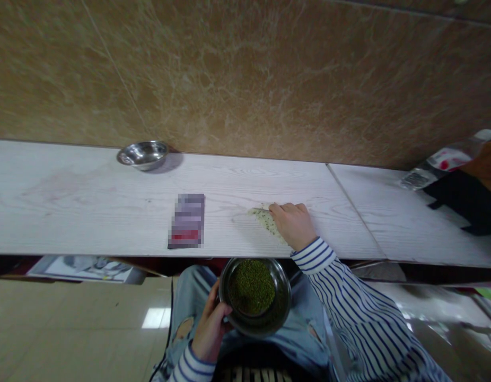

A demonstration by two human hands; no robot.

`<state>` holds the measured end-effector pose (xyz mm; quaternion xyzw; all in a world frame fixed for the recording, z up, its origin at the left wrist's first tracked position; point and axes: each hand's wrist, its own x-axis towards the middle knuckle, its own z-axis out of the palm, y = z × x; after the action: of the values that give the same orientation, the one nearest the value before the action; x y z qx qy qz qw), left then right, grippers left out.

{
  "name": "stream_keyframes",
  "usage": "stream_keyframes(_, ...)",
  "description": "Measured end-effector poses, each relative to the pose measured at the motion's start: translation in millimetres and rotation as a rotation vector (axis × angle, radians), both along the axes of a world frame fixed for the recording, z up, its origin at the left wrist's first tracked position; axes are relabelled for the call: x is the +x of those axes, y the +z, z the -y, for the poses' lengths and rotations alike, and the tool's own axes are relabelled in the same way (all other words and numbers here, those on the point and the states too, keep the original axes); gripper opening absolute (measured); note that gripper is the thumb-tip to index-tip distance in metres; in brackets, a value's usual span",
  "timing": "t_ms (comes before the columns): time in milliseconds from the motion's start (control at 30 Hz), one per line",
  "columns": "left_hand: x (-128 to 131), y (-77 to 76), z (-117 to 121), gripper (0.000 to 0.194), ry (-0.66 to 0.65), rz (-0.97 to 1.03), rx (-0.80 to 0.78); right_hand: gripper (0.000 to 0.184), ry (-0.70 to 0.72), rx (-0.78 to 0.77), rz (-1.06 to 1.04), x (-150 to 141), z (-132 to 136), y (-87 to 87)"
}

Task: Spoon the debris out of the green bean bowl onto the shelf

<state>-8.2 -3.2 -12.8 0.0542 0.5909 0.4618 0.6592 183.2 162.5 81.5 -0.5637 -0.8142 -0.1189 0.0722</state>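
Over my lap, just below the table's front edge, a steel bowl [283, 302] holds many small green beans [251, 286], which look like mung beans. My left hand [212, 318] grips the bowl's left rim, thumb on top. On the white table [90, 212] my right hand [295, 225] is closed on a pale cloth [265, 218] dotted with green specks. The cloth lies against the tabletop, partly covered by my fingers. I cannot tell whether the specks are a print or loose bits.
A second steel bowl [144, 155] stands by the wall at the back left. A phone-shaped, blurred-out flat object [187, 220] lies left of the cloth. At the far right are a clear plastic bottle [440, 159] and a black and brown item [474, 191].
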Motion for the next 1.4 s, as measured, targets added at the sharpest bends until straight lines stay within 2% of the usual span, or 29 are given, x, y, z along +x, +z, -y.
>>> stream_keyframes(367, 1.8, 1.1, 3.2, 0.079, -0.002, 0.023, 0.02, 0.016, 0.156, 0.026, -0.012, -0.6, 24.9, 3.4)
stream_keyframes(833, 3.4, 2.3, 4.1, 0.076, 0.015, -0.012, 0.005, 0.014, 0.213, 0.015, -0.078, -1.6, 49.1, 4.7)
stream_keyframes(1167, 1.5, -2.2, 4.8, 0.079, 0.0, 0.012, 0.015, 0.016, 0.143, 0.101, -0.164, 11.0, 60.5, 7.3)
stream_keyframes(1400, -1.0, -5.1, 4.7, 0.082, -0.034, 0.031, 0.016, 0.018, 0.088, 0.101, -0.151, 13.7, 71.3, 1.7)
